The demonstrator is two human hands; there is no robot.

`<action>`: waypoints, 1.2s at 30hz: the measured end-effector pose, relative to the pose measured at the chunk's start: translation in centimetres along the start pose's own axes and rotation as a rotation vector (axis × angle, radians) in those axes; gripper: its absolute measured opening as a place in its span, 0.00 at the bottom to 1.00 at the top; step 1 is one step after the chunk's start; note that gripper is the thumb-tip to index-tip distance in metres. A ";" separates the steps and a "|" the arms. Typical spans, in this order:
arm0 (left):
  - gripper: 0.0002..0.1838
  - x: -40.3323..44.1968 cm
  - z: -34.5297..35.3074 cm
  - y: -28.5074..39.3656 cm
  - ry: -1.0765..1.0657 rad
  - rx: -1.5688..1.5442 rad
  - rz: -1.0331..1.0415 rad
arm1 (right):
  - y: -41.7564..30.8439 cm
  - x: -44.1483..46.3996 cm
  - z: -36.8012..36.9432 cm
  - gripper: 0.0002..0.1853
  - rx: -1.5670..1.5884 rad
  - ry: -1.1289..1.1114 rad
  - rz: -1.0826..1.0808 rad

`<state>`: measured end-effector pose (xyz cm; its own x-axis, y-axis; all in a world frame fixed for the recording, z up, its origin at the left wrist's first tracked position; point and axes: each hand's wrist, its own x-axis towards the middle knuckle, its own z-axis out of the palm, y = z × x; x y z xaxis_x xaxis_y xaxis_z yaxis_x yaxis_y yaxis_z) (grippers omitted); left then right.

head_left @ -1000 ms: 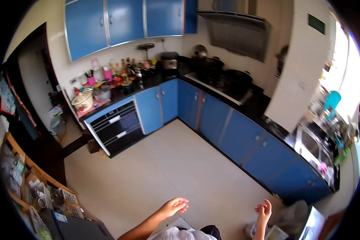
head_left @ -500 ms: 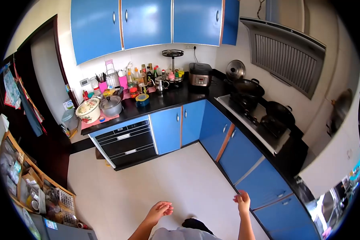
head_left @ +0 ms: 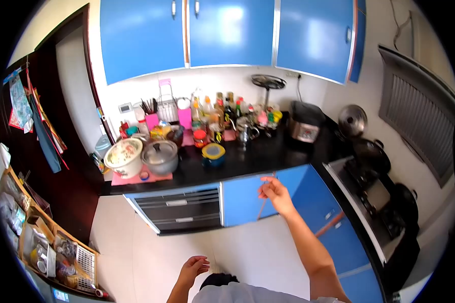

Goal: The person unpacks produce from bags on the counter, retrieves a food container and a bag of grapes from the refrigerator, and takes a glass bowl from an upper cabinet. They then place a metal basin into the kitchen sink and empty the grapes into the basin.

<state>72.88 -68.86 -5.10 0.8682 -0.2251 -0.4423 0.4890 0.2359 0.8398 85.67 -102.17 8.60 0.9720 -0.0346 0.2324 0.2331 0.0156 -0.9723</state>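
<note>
My right hand [head_left: 275,195] reaches forward in front of the blue lower cabinet doors [head_left: 240,202], below the counter edge. Its fingers are loosely bent and apart, with nothing in them. Low over the floor, near my body, my left hand [head_left: 193,267] hangs with slack, slightly curled fingers and holds nothing. On the black counter [head_left: 263,160] beyond the right hand stand a blue container with a yellow-rimmed lid [head_left: 214,154], a metal kettle [head_left: 245,132] and a rice cooker [head_left: 306,122].
A lidded grey pot [head_left: 160,159] and a white floral pot [head_left: 124,157] sit at the counter's left end. Bottles crowd the wall. The stove [head_left: 371,199] with dark pans is at the right. Shelves with baskets [head_left: 86,267] line the left.
I have come closer to the back counter, and the view has shifted left. My right hand has risen and reached forward toward the cabinets. The left hand stays low.
</note>
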 end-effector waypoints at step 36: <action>0.11 27.2 -4.5 20.6 0.093 -0.182 0.217 | -21.7 36.1 -6.3 0.26 0.618 -0.285 -1.246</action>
<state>106.95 -65.83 -1.27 0.9541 -0.0655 -0.2921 0.2907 0.4365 0.8515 115.50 -110.01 37.89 0.0795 -0.1517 0.9852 0.8318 0.5548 0.0184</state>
